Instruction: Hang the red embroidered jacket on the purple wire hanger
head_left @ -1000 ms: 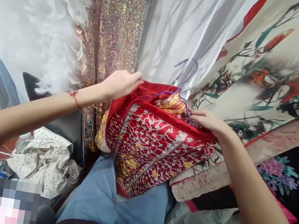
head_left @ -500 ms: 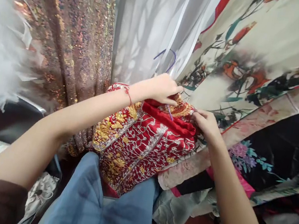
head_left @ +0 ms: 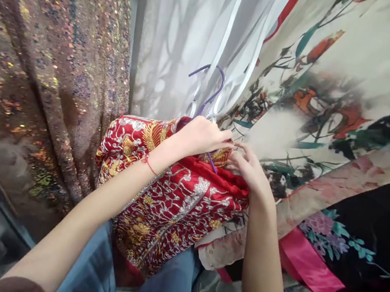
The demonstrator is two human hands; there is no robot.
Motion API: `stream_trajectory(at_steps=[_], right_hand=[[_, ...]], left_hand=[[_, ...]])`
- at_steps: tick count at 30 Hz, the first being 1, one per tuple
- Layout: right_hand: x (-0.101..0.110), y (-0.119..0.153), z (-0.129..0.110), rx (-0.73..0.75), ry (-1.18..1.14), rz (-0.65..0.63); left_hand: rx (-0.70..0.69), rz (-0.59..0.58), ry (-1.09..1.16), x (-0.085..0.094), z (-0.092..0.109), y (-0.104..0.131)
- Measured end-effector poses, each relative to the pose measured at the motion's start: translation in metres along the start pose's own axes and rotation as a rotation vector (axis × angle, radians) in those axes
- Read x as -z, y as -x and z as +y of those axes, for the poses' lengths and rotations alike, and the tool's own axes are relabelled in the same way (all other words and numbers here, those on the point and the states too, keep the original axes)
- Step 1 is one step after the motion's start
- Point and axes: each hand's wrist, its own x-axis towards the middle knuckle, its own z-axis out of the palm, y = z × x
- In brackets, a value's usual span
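Note:
A red garment (head_left: 175, 197) with gold and silver embroidery lies bunched on my lap over blue jeans (head_left: 156, 289). A purple wire hanger (head_left: 209, 93) sticks up from its collar. My left hand (head_left: 198, 136) is closed on the collar at the hanger's base. My right hand (head_left: 246, 167) pinches the collar fabric just to the right, fingertips almost touching the left hand. A red thread is tied around my left wrist.
Hanging clothes surround me: a brown sequined fabric (head_left: 51, 67) at left, sheer white fabric with ribbons (head_left: 183, 39) behind, and a cream floral printed robe (head_left: 339, 90) at right. A black floral garment with pink lining (head_left: 347, 241) lies lower right.
The view has swung left, away from the white feathers. My left hand moved from the garment's left shoulder across to the collar by the hanger, and both hands have drawn close together.

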Motion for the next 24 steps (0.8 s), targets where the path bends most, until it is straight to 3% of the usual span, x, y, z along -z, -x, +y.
stream_trajectory(at_steps=[3, 6, 14, 19, 24], right_hand=[[-0.012, 0.018, -0.004, 0.145, 0.146, -0.050], [-0.024, 0.027, -0.005, 0.215, 0.330, 0.060], [-0.034, 0.027, -0.015, 0.097, 0.584, 0.186], [-0.026, 0.015, -0.017, 0.044, 0.671, 0.186], [-0.005, 0.003, 0.001, 0.057, 0.849, 0.194]], left_hand=[[-0.019, 0.062, -0.009, -0.002, -0.001, 0.004], [-0.013, 0.108, 0.002, -0.004, -0.002, 0.007], [0.005, 0.117, -0.031, -0.007, -0.002, 0.007], [-0.038, 0.116, -0.069, -0.006, 0.000, 0.005], [0.016, 0.044, -0.054, -0.005, 0.004, 0.001]])
